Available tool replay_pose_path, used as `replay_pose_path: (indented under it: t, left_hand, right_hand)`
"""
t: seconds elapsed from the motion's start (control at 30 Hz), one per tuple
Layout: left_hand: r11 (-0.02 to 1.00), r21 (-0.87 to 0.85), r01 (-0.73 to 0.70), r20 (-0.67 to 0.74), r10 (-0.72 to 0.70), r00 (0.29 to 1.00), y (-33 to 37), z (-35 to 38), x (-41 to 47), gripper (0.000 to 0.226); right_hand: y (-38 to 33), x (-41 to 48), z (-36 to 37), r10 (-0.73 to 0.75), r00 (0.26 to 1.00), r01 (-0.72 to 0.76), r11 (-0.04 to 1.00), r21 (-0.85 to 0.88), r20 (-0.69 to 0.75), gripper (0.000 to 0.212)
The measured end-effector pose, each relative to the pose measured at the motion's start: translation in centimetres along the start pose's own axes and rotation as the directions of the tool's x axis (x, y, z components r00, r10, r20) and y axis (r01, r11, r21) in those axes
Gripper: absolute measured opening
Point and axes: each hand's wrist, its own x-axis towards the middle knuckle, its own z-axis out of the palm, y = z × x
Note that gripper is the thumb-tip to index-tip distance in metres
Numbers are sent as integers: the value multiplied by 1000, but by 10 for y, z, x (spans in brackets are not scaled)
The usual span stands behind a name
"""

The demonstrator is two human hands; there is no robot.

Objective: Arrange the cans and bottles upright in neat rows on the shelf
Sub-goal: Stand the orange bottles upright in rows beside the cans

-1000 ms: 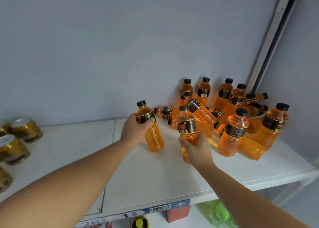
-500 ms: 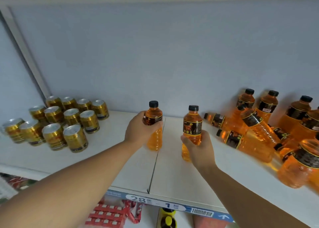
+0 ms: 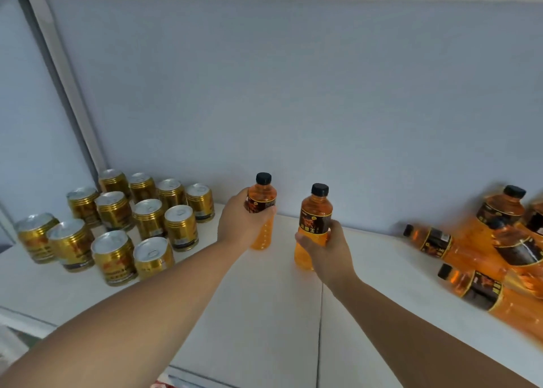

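Note:
My left hand (image 3: 242, 221) grips an upright orange bottle (image 3: 262, 199) with a black cap, near the back of the white shelf (image 3: 264, 314). My right hand (image 3: 326, 249) grips a second upright orange bottle (image 3: 316, 211) just to its right. Several gold cans (image 3: 147, 217) stand upright in rows at the left of the shelf. At the right edge lies a pile of orange bottles (image 3: 470, 258), some on their sides, one (image 3: 504, 208) upright behind them.
A pale blue back panel (image 3: 293, 108) closes the shelf behind. A grey upright post (image 3: 64, 73) runs along the left corner. A seam (image 3: 321, 329) splits the shelf board between my arms. Bare shelf lies in front of both held bottles.
The view has swung left, bringing the cans into sight. Both hands have carried their bottles leftward from the pile toward the cans.

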Motion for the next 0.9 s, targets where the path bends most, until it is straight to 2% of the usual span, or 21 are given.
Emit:
replay_pose_path:
  t: [0.17, 0.33, 0.6, 0.9]
  left_hand:
    - [1000, 3, -3, 6, 3, 1000, -14, 1, 28, 36]
    - [995, -45, 91, -27, -92, 995, -25, -1, 50, 47]
    - [995, -44, 92, -43, -94, 995, -33, -2, 69, 52]
    - [993, -24, 113, 10, -113, 994, -38, -1, 78, 60]
  right_hand:
    - [-1, 27, 29, 7, 999, -4, 998, -66, 38, 51]
    - [1, 50, 48, -15, 996, 29, 987, -156, 92, 56]
    - [-2, 86, 69, -19, 993, 39, 983, -177, 114, 53]
    - [0, 103, 86, 4, 993, 20, 981, -195, 122, 57]
